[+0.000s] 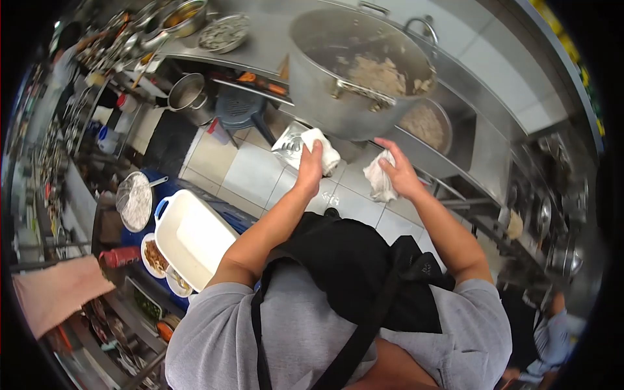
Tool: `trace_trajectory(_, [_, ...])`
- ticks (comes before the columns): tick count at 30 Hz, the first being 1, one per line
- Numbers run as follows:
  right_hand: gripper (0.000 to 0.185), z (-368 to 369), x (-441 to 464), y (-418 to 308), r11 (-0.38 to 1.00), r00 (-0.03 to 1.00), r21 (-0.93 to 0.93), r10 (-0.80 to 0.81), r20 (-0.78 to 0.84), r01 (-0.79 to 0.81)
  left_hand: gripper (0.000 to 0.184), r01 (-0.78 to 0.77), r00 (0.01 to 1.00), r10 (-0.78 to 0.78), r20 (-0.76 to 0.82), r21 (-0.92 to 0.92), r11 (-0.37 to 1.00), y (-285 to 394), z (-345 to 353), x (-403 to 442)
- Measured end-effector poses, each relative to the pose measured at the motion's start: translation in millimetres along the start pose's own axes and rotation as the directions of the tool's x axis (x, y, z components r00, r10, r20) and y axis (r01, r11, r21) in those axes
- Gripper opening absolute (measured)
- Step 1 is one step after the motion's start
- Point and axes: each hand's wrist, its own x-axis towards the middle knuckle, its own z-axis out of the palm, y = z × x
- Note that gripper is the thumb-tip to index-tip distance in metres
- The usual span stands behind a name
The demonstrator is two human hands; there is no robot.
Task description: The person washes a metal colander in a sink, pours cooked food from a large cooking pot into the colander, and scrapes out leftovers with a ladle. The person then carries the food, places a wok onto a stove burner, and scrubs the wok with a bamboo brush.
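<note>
My left hand (311,170) grips a folded white cloth (322,151), with the thumb on top of it. A second white cloth (380,179) hangs from my right hand (402,174), held by the thumb side while a finger stretches forward. Just beyond both hands stands a large metal stockpot (315,84) at the edge of the steel counter. Pale cooked pieces, perhaps meat, lie inside the pot (377,75). Its near handle (364,94) faces me, and neither hand touches it.
A metal basin (448,123) of pale food sits in the sink (469,140) at the right. Below are a blue-grey stool (239,107) and wet floor tiles (250,175). At my left are a white tub (168,250) and a strainer (146,224). Another person (552,335) is behind, lower right.
</note>
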Motion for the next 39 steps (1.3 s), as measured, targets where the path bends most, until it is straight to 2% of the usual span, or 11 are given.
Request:
trace_trajectory(3, [0.046, 10.0, 17.2, 2.1, 0.99, 0.983, 0.107, 0.074, 0.167, -0.093, 0.055, 0.025, 0.999, -0.025, -0.021, -0.007, 1.0, 13.5, -6.3, -9.2])
trace_trajectory(5, [0.046, 16.1, 27.3, -1.8, 0.989, 0.963, 0.084, 0.101, 0.25, -0.125, 0.054, 0.04, 0.998, -0.043, 0.041, 0.077, 0.996, 9.4, -25.3, -1.4])
trace_trajectory(8, [0.045, 26.5, 36.8, 3.3, 0.982, 0.914, 0.061, 0.144, 0.38, -0.18, 0.052, 0.082, 0.994, -0.082, 0.068, 0.005, 0.997, 21.9, -57.1, 11.1])
trace_trajectory(14, [0.046, 42.5, 55.0, 51.6, 0.959, 0.794, -0.283, 0.171, 0.584, 0.002, 0.047, 0.128, 0.975, -0.146, -0.166, -0.111, 0.985, 64.8, -161.5, 53.6])
trace_trajectory(16, [0.047, 43.9, 57.9, 36.1, 0.906, 0.777, -0.398, 0.351, 0.522, -0.142, 0.047, 0.133, 0.959, -0.163, -0.231, -0.139, 0.981, 83.8, -209.1, 71.2])
trace_trajectory(19, [0.046, 54.5, 43.9, 139.8, 0.814, 0.831, -0.508, 0.471, 0.297, -0.28, 0.048, 0.108, 0.945, -0.148, -0.291, -0.149, 0.983, 117.3, -286.7, 91.3])
trace_trajectory(21, [0.046, 71.7, 50.7, 148.1, 0.74, 0.775, -0.516, 0.597, 0.207, -0.432, 0.045, 0.027, 0.93, -0.084, -0.359, -0.161, 0.987, 130.5, -341.7, 117.2])
trace_trajectory(22, [0.046, 88.9, 66.9, 137.7, 0.696, 0.724, -0.489, 0.668, 0.171, -0.526, 0.042, 0.06, 0.909, -0.106, -0.404, -0.124, 0.99, 177.9, -370.1, 131.3])
trace_trajectory(26, [0.046, 139.4, 88.1, 111.4, 0.554, 0.555, -0.371, 0.824, 0.115, -0.746, 0.04, 0.011, 0.921, -0.031, -0.387, -0.055, 0.998, 229.2, -413.3, 194.5])
trace_trajectory(32, [0.046, 199.9, 145.6, 106.8, 0.521, 0.489, -0.269, 0.853, 0.183, -0.81, 0.041, -0.048, 0.934, 0.006, -0.356, -0.108, 0.993, 256.9, -424.5, 274.1])
trace_trajectory(39, [0.046, 262.4, 301.8, 105.7, 0.637, 0.545, -0.284, 0.766, 0.341, -0.717, 0.045, -0.043, 0.952, 0.037, -0.305, -0.015, 0.999, 305.0, -482.4, 274.4])
